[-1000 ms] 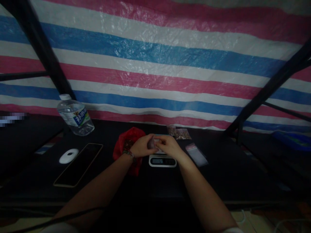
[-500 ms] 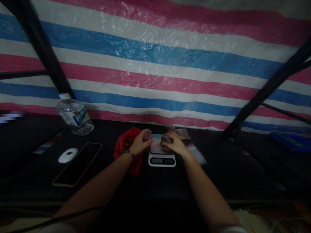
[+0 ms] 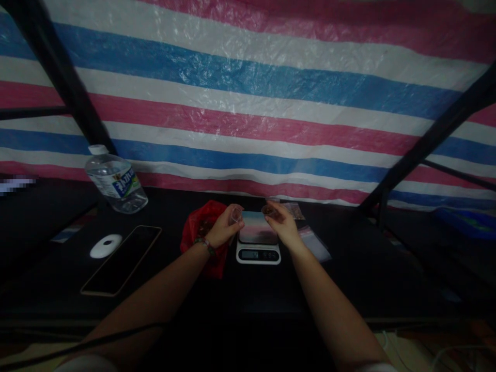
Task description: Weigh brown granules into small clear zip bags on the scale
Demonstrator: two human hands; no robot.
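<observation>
Near the middle of the frame, a small white scale (image 3: 258,243) sits on the black table (image 3: 349,279). Left hand (image 3: 222,229) pinches a little clear bag (image 3: 235,214) at the scale's left edge. Right hand (image 3: 282,225) pinches a small brown thing (image 3: 268,210) above its right edge. Red bag (image 3: 201,227) lies just left. Far left are a water bottle (image 3: 115,180) and a phone (image 3: 122,259).

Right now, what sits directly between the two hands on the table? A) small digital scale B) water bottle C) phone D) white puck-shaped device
A: the small digital scale lies between the left hand and the right hand, its bare platform reflecting the striped tarp; the water bottle, phone and white puck-shaped device all lie off to the left.
</observation>
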